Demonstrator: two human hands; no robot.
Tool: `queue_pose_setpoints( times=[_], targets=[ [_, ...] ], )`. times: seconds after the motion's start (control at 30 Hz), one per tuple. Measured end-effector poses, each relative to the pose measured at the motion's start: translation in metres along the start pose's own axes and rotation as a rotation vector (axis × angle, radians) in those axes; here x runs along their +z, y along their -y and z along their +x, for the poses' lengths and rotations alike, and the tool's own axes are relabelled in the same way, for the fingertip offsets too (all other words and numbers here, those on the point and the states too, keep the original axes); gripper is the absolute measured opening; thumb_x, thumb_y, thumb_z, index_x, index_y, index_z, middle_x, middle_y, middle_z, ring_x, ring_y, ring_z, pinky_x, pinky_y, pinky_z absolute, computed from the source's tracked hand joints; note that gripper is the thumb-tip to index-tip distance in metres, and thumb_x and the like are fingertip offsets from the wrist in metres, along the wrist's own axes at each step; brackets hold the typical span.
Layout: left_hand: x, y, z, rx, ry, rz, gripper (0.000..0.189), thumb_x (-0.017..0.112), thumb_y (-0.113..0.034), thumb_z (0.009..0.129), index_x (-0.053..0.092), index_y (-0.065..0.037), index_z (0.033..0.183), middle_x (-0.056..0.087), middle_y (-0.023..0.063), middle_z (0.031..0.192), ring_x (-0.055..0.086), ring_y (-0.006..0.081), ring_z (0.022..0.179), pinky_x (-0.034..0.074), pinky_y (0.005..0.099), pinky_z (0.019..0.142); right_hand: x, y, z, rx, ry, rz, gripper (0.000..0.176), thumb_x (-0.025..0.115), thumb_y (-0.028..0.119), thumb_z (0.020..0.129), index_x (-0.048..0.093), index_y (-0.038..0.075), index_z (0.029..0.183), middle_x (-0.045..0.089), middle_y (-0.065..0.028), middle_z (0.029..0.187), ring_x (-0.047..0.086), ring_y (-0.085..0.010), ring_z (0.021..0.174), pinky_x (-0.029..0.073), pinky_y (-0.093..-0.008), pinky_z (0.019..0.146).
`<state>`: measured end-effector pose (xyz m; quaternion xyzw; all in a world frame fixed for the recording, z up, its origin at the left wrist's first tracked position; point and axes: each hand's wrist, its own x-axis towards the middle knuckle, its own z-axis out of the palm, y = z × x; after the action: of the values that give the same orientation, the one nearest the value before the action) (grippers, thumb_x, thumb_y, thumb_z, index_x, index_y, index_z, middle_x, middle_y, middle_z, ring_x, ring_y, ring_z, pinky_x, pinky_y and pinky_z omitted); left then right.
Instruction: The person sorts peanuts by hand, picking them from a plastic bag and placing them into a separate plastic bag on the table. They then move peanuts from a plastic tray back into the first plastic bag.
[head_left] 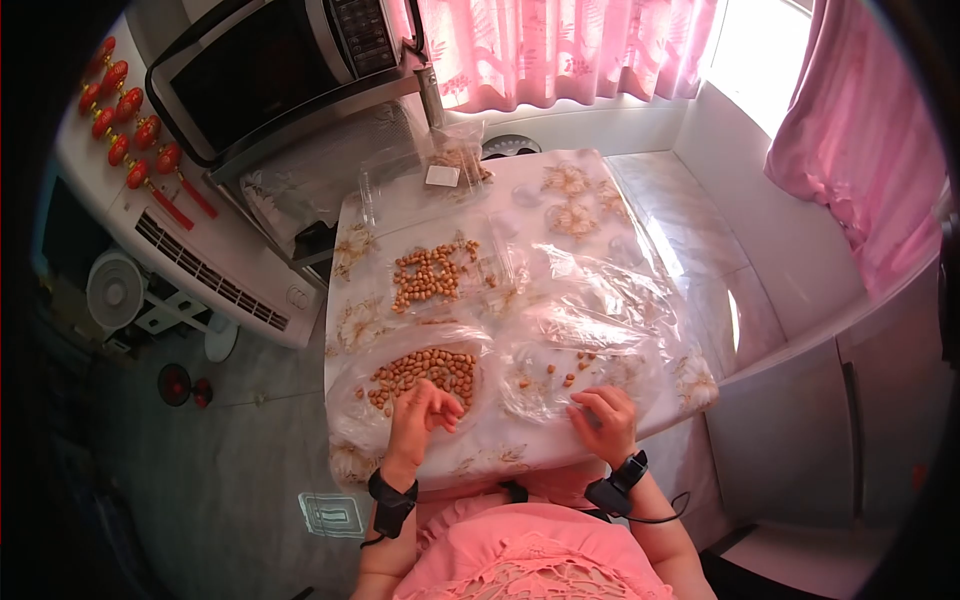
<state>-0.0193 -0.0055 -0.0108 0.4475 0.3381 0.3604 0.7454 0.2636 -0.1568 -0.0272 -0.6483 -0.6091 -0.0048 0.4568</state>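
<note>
My left hand (pixel 425 412) is over the near edge of a clear plastic bag (pixel 345 405) that is spread on the table. Small reddish-brown nuts (pixel 430 370), peanut-like in look, lie heaped in this bag. The fingers of that hand are curled together, and whatever is between them is hidden. To the right, my right hand (pixel 605 418) has its fingers bent and drawn together at the edge of a second clear bag (pixel 525 395). A few nuts (pixel 569 380) are scattered in that one. I cannot make out anything in its fingertips.
Beyond the bags, a clear plastic tray (pixel 385 262) holds more nuts. A package with a white label (pixel 442 176) sits at the table's far end. Crumpled plastic (pixel 610 300) covers the right side of the tablecloth (pixel 460 465). A microwave (pixel 265 85) stands at back left.
</note>
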Motion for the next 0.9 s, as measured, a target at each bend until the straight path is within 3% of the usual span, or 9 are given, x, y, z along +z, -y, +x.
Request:
queue_pose_setpoints(
  times=[0.07,0.17,0.33,0.4,0.5,0.6,0.9],
  targets=[
    [0.014,-0.002,0.001,-0.030,0.068,0.057,0.036,0.051,-0.032,0.113,0.057,-0.006,0.088,0.072,0.0114,0.091,0.067,0.0136,0.073,0.058,0.0277,0.066,0.000,0.001,0.000,-0.001,0.003,0.003,0.014,0.083,0.010,0.081,0.073,0.009,0.092,0.073,-0.0068,0.090,0.070,-0.0276,0.080,0.055,-0.0406,0.073],
    [0.043,0.005,0.011,-0.088,0.226,0.220,0.018,0.063,-0.018,0.107,0.068,-0.001,0.105,0.073,0.0059,0.094,0.067,0.0093,0.077,0.058,0.0253,0.069,0.001,0.000,0.000,-0.012,-0.002,-0.008,0.014,0.083,0.010,0.081,0.074,0.009,0.092,0.073,-0.0065,0.089,0.070,-0.0275,0.080,0.055,-0.0402,0.072],
    [0.090,0.018,0.037,-0.042,0.222,0.357,0.013,0.069,-0.013,0.102,0.070,0.000,0.105,0.073,0.0059,0.100,0.066,0.0090,0.081,0.057,0.0263,0.072,0.000,-0.001,0.001,-0.021,-0.002,-0.009,0.014,0.081,0.009,0.081,0.073,0.009,0.092,0.072,-0.0065,0.087,0.069,-0.0273,0.079,0.054,-0.0401,0.072],
    [0.103,0.021,0.048,0.269,0.173,0.744,0.011,0.073,-0.010,0.096,0.072,-0.002,0.103,0.071,0.0069,0.098,0.067,0.0124,0.077,0.056,0.0291,0.070,0.001,-0.001,0.000,-0.020,-0.011,-0.007,0.013,0.081,0.009,0.081,0.073,0.009,0.092,0.072,-0.0063,0.086,0.069,-0.0272,0.078,0.054,-0.0401,0.071],
    [0.113,0.028,0.062,0.423,0.216,0.914,0.013,0.074,-0.008,0.090,0.074,-0.005,0.103,0.068,0.0089,0.097,0.068,0.0187,0.075,0.055,0.0333,0.070,0.001,-0.001,-0.001,-0.008,-0.016,-0.003,0.012,0.080,0.009,0.081,0.073,0.009,0.091,0.072,-0.0061,0.086,0.068,-0.0272,0.077,0.053,-0.0401,0.071],
    [0.118,0.043,0.069,0.475,0.190,0.995,0.014,0.073,-0.008,0.088,0.075,-0.007,0.103,0.067,0.0105,0.098,0.069,0.0255,0.078,0.055,0.0367,0.071,0.001,-0.002,-0.002,0.002,-0.012,0.001,0.012,0.080,0.008,0.081,0.073,0.009,0.090,0.071,-0.0059,0.085,0.068,-0.0271,0.076,0.053,-0.0400,0.070],
    [0.119,0.048,0.073,0.559,0.169,1.114,0.011,0.072,-0.007,0.088,0.073,-0.006,0.099,0.069,0.0109,0.096,0.070,0.0312,0.090,0.056,0.0425,0.078,0.001,-0.001,-0.001,-0.009,-0.027,0.011,0.011,0.080,0.005,0.080,0.073,0.007,0.088,0.072,-0.0070,0.084,0.068,-0.0273,0.075,0.052,-0.0398,0.069]
  ],
)
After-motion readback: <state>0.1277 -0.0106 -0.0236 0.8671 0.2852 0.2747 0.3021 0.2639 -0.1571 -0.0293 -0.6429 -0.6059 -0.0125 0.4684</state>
